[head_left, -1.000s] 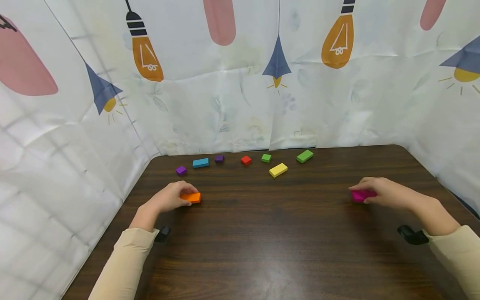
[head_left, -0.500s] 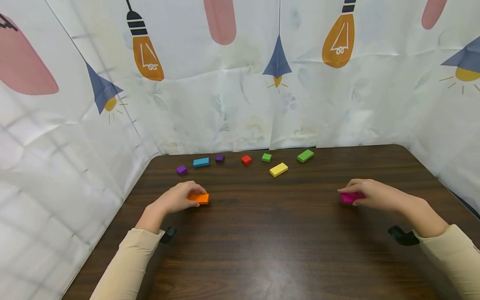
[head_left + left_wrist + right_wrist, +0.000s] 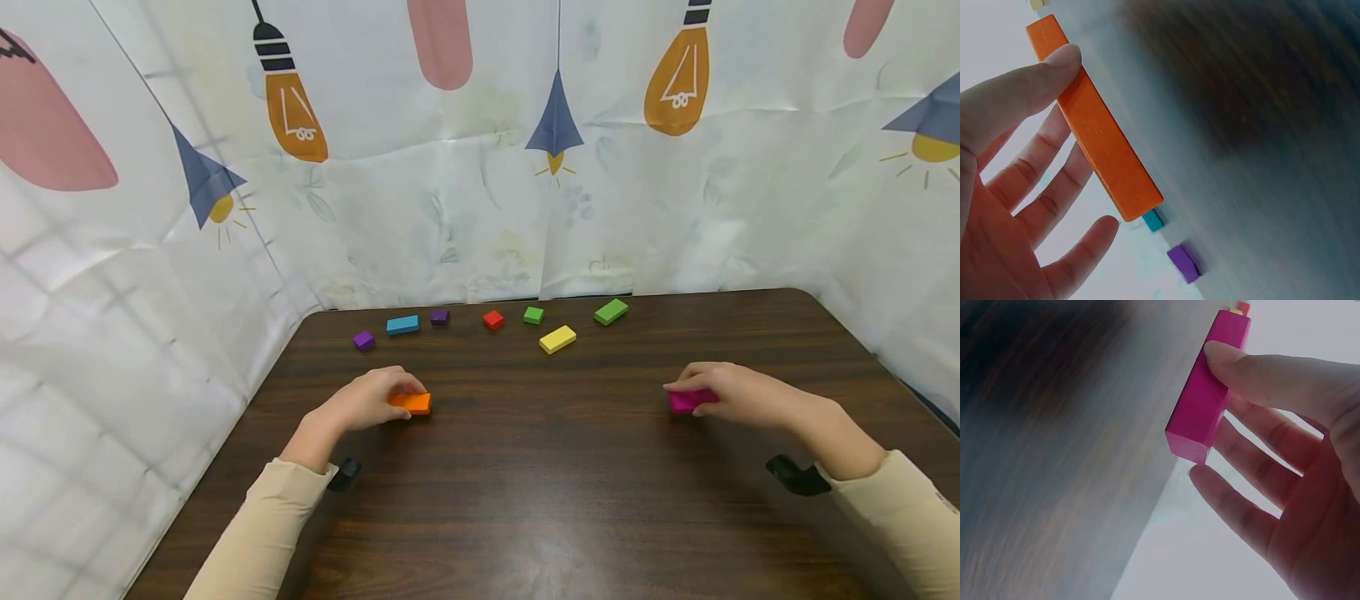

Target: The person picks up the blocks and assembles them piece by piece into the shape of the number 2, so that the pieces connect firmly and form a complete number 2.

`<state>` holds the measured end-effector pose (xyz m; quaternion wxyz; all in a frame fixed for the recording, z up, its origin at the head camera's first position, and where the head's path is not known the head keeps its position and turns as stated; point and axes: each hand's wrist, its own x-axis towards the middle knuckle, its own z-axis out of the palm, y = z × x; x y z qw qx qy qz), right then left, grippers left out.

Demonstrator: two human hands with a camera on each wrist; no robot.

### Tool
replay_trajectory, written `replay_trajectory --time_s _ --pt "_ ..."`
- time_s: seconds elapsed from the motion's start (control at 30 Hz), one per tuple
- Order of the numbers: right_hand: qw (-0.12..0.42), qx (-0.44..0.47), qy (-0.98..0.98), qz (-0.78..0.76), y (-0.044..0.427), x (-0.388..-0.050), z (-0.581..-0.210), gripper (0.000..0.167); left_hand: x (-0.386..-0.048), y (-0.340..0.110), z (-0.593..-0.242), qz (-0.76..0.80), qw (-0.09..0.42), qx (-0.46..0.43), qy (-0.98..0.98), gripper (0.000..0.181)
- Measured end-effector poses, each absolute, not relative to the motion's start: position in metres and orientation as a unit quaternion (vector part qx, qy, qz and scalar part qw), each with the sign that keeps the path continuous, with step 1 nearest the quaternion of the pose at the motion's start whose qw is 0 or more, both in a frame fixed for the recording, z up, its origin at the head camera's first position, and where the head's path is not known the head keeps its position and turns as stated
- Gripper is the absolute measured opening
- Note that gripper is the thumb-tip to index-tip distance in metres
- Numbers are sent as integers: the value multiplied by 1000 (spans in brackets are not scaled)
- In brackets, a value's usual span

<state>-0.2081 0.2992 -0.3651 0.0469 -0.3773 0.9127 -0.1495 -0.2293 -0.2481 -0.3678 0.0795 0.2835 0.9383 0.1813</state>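
On the left side of the table, my left hand (image 3: 372, 399) pinches an orange block (image 3: 412, 403) between thumb and fingers. The left wrist view shows this long orange block (image 3: 1107, 144) with the thumb across its near face and fingers behind it. Over on the right, my right hand (image 3: 742, 396) holds a magenta block (image 3: 691, 402) in a like pinch. Its thumb presses one face of the magenta block (image 3: 1200, 400) in the right wrist view, while the fingers lie partly hidden behind. A wide gap separates the two blocks.
Along the back of the dark wooden table (image 3: 540, 483) lie purple (image 3: 363, 340), blue (image 3: 402, 325), dark purple (image 3: 439, 317), red (image 3: 492, 320), small green (image 3: 533, 316), yellow (image 3: 557, 339) and longer green (image 3: 611, 312) blocks. A printed curtain (image 3: 480, 208) hangs behind.
My left hand has moved right with the orange block, and my right hand has moved left with the magenta one. Both have come slightly nearer; the back blocks have stayed put.
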Motion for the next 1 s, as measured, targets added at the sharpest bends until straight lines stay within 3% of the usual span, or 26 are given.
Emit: replay_trajectory --time_s 1.0 --pt "44 -409 898 -159 269 -198 -372 43 -212 -206 -371 145 76 335 928 30"
